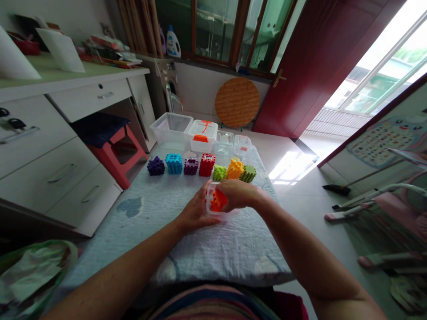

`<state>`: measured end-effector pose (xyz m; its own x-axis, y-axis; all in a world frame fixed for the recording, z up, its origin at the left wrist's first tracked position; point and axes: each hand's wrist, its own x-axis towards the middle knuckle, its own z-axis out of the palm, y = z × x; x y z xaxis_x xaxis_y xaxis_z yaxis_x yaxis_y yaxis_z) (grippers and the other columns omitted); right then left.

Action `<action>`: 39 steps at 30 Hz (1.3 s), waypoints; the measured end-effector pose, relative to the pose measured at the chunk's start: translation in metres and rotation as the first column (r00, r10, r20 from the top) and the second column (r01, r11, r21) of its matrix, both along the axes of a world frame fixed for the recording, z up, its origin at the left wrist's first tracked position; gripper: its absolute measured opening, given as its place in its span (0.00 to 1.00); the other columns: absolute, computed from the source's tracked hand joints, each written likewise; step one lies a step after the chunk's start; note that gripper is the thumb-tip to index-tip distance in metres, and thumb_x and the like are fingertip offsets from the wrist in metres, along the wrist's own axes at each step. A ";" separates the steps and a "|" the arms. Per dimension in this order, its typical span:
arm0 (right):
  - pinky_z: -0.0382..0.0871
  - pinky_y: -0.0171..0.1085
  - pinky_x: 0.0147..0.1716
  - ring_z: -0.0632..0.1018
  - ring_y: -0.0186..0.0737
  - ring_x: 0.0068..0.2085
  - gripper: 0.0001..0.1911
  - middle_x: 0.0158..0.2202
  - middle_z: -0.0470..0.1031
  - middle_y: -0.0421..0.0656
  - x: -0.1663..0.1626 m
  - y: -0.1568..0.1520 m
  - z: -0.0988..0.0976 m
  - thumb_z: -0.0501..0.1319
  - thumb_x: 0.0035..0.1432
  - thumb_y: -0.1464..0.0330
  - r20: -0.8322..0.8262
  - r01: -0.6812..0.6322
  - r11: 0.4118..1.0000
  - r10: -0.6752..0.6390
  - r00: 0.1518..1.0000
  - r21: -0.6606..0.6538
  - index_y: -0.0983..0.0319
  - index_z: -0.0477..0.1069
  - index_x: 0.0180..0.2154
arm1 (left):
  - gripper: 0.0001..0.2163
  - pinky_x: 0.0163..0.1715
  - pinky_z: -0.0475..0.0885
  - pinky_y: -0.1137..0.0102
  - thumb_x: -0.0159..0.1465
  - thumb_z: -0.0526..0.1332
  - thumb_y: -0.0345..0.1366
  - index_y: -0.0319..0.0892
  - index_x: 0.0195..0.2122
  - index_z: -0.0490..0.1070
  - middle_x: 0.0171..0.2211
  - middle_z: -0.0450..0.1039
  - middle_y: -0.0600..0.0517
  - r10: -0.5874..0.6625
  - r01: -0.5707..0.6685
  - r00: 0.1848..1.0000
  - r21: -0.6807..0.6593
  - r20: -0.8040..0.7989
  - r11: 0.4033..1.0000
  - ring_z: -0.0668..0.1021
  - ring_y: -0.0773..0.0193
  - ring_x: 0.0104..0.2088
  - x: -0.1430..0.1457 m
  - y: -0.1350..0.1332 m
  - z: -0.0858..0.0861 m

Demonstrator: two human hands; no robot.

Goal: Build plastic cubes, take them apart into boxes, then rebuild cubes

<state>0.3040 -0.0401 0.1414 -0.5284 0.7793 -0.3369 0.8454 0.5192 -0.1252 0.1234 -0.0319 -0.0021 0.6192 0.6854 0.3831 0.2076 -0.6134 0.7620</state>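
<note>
A small clear plastic box (209, 209) stands near the middle of the cloth-covered table. Around its left side wraps my left hand (196, 209), thumb along the near edge and fingers at the far left corner. My right hand (238, 194) reaches over the box's right rim, with its fingers down inside on orange interlocking blocks (217, 201); its fingertips are partly hidden. Behind the box runs a row of stacked interlocking blocks: dark purple (156, 166), blue (174, 164), purple (191, 166), red (207, 165), lime (219, 173), yellow-orange (235, 168) and olive green (247, 174).
At the table's far end stand a large open clear bin (171, 129), a lidded box with an orange latch (201, 135) and two small clear containers (224, 140). A pink stool (115, 155) and a white desk (76, 178) are at left, a pink-and-white chair (376, 206) at right.
</note>
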 end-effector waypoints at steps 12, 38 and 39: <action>0.71 0.37 0.37 0.81 0.46 0.41 0.14 0.42 0.81 0.54 -0.007 -0.003 -0.011 0.66 0.55 0.69 0.083 -0.037 0.999 0.036 0.996 0.002 0.68 0.77 0.44 | 0.59 0.59 0.65 0.45 0.50 0.74 0.48 0.47 0.72 0.32 0.63 0.62 0.38 0.037 -0.036 0.999 -0.075 0.012 0.997 0.70 0.42 0.60 0.003 -0.005 0.007; 0.68 0.34 0.31 0.81 0.41 0.36 0.12 0.37 0.80 0.48 -0.002 -0.013 -0.014 0.56 0.63 0.77 0.076 -0.012 0.984 -0.002 0.997 0.177 0.64 0.78 0.40 | 0.57 0.62 0.60 0.44 0.51 0.74 0.45 0.45 0.72 0.33 0.65 0.57 0.36 0.026 -0.026 1.000 -0.051 0.005 0.998 0.66 0.41 0.63 0.001 -0.004 0.005; 0.67 0.34 0.31 0.80 0.41 0.36 0.12 0.36 0.81 0.48 -0.001 -0.011 -0.015 0.56 0.62 0.77 0.082 -0.018 0.985 0.004 0.997 0.169 0.64 0.78 0.39 | 0.57 0.62 0.60 0.45 0.51 0.74 0.45 0.44 0.72 0.33 0.65 0.58 0.36 0.023 -0.022 1.000 -0.052 0.006 0.998 0.67 0.41 0.63 0.001 -0.004 0.005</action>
<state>0.3031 -0.0516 0.1267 -0.5134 0.8232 -0.2426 0.8435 0.5360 0.0338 0.1248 -0.0359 0.0030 0.6009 0.7184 0.3505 0.2156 -0.5679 0.7944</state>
